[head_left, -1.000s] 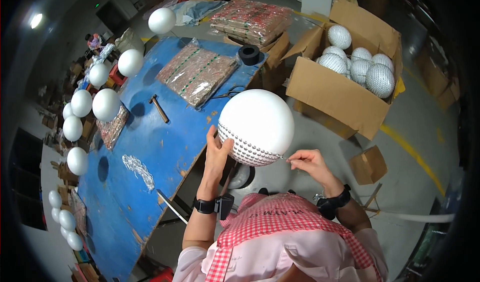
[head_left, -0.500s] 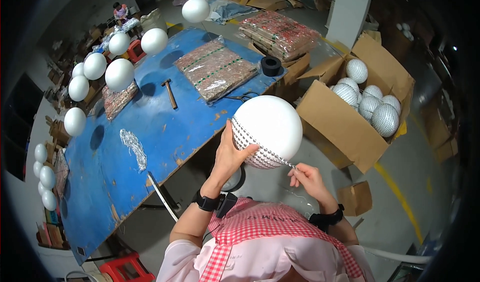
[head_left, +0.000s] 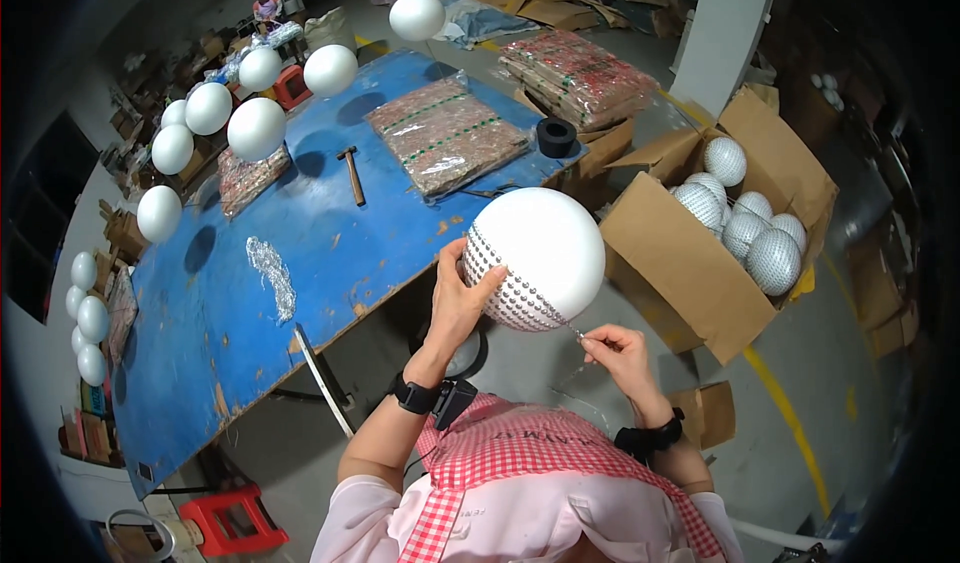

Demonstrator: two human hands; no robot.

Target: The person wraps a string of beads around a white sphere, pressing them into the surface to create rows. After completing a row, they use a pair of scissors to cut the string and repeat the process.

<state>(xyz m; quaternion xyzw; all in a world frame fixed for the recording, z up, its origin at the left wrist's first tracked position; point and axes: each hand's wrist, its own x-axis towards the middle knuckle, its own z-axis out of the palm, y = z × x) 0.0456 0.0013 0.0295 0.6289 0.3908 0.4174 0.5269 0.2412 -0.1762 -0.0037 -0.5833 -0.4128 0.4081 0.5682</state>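
From my end, the white ball sits in front of the apron, off the near edge of the blue table; I cannot tell whether anything props it from below. The left hand is spread wide around its left side, thumb on the rows of silver beads. The right hand is nearly closed, thumb and forefinger pinching a thin bead strand that runs to the ball's lower edge. I judge the step in hand to be laying this strand along the last row, with the bead cover only partly done. The next move, I think, calls for light tension on the right and a small turn of the ball on the left, without gaps or overlaps.
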